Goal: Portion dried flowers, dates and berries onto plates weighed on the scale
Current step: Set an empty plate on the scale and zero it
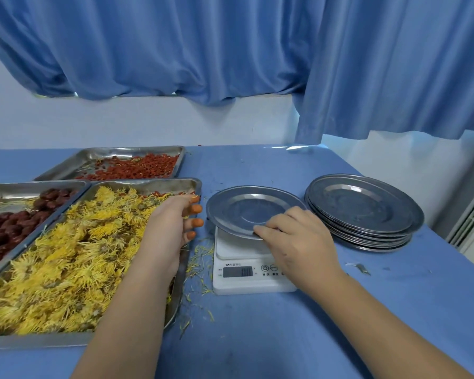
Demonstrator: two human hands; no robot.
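Head view: portioning looks barely begun. The right hand pinches the near rim of an empty steel plate, tilted on the scale. The left hand curls over dried chrysanthemums at the scale's 9 o'clock; whether it grips any, I cannot tell. The plate stack at 3 o'clock sits near the tabletop edge; 6 o'clock offers room.

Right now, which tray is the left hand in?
The flower tray nearest the scale; the left hand rests on its yellow flowers. Others hold dates, berries.
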